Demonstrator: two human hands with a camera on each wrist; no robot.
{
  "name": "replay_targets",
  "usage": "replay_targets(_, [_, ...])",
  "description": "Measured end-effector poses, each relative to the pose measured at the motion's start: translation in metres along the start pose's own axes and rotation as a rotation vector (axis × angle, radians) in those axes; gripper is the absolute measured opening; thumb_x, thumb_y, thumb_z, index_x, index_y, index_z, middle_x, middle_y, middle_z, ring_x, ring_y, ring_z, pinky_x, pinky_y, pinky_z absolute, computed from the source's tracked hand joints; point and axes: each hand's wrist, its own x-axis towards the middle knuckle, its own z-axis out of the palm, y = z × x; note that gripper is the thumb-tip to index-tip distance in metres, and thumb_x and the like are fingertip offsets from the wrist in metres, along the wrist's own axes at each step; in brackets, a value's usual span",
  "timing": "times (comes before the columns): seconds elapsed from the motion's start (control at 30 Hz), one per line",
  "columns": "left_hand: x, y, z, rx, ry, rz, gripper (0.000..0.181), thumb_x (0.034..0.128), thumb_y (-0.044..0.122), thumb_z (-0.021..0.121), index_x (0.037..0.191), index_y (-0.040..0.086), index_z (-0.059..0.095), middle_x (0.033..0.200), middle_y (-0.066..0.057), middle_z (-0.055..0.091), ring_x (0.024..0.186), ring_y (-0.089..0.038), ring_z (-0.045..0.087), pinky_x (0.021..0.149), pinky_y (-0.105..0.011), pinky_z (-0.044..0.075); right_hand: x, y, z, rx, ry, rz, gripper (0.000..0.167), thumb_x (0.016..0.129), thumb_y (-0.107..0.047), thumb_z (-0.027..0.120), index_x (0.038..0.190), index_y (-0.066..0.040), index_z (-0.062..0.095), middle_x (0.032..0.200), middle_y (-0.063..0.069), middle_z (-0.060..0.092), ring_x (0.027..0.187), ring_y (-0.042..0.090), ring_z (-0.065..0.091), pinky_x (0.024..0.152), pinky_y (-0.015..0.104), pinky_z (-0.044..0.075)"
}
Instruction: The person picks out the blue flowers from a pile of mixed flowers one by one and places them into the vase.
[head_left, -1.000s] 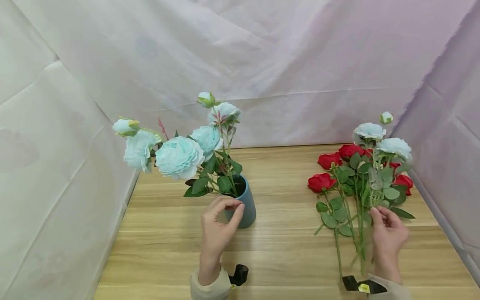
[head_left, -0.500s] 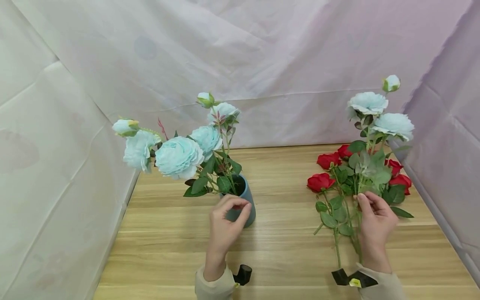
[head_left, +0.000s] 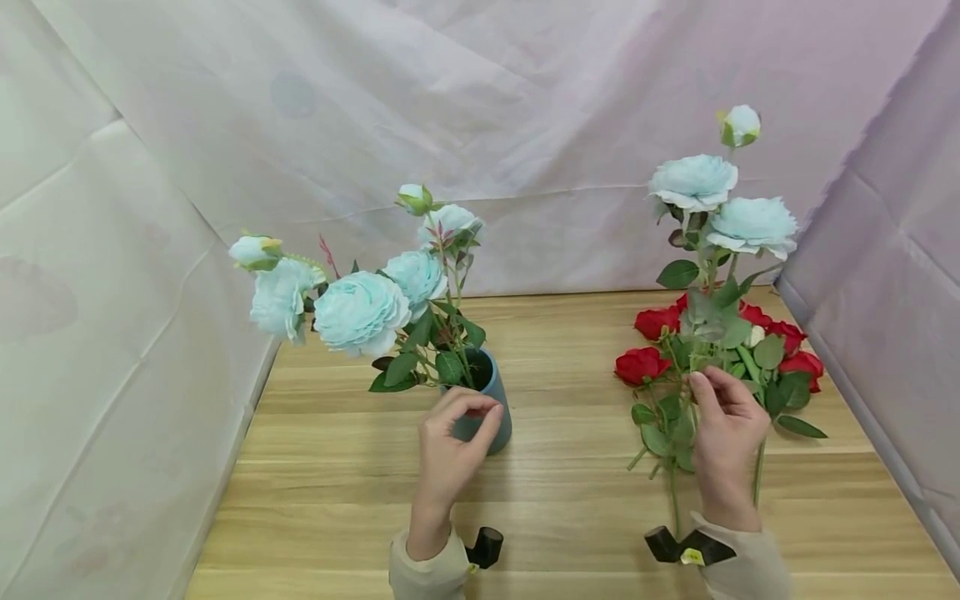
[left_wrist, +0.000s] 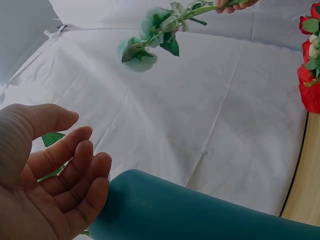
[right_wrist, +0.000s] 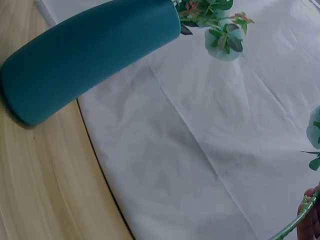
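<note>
My right hand pinches the green stem of a light blue peony, which stands nearly upright above several red roses. It carries two full blooms and a bud at the top. At the lower right of the right wrist view, part of the stem runs against the fingers. My left hand holds nothing, its fingers loosely bent in front of a blue-green vase; its fingertips are close to the vase wall in the left wrist view. Other light blue peonies lean out of the vase to the left.
The red roses lie with their stems and leaves on the right side of the wooden table. A pale cloth hangs behind and along both sides. Black wrist mounts sit at both sleeves.
My right hand has lifted the peony up off the roses and moved it left. The left hand has shifted slightly right, then stayed nearly still by the vase.
</note>
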Motion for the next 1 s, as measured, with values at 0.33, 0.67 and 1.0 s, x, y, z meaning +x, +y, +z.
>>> replay_targets(0.33, [0.01,0.034,-0.002,0.005,-0.016,0.026,0.008,0.0762,-0.012,0.067,0.077,-0.004,0.067,0.076,-0.013,0.063,0.071,-0.02,0.059,0.067,-0.025,0.05,-0.002,-0.002,0.028,0.087,-0.073,-0.042,0.008,0.081,0.018,0.06,0.088,0.023,0.06,0.075,0.011,0.069,0.065,0.015,0.064,0.063,0.02,0.051])
replay_targets(0.67, [0.006,0.017,0.007,-0.022,-0.034,0.049,0.008,0.077,-0.01,0.068,0.08,-0.003,0.068,0.077,-0.013,0.064,0.071,-0.02,0.06,0.067,-0.027,0.051,-0.009,-0.006,0.051,0.062,-0.115,-0.004,0.006,0.082,0.013,0.062,0.087,0.014,0.066,0.074,0.005,0.068,0.065,0.01,0.061,0.06,0.017,0.049])
replay_targets(1.0, [0.001,0.001,0.017,-0.046,-0.056,0.074,0.009,0.0832,0.004,0.069,0.093,0.005,0.07,0.086,-0.007,0.067,0.077,-0.015,0.063,0.07,-0.03,0.053,-0.018,-0.009,0.071,0.077,-0.192,-0.003,0.009,0.084,0.013,0.06,0.087,0.008,0.067,0.076,0.004,0.069,0.065,0.012,0.063,0.059,0.019,0.049])
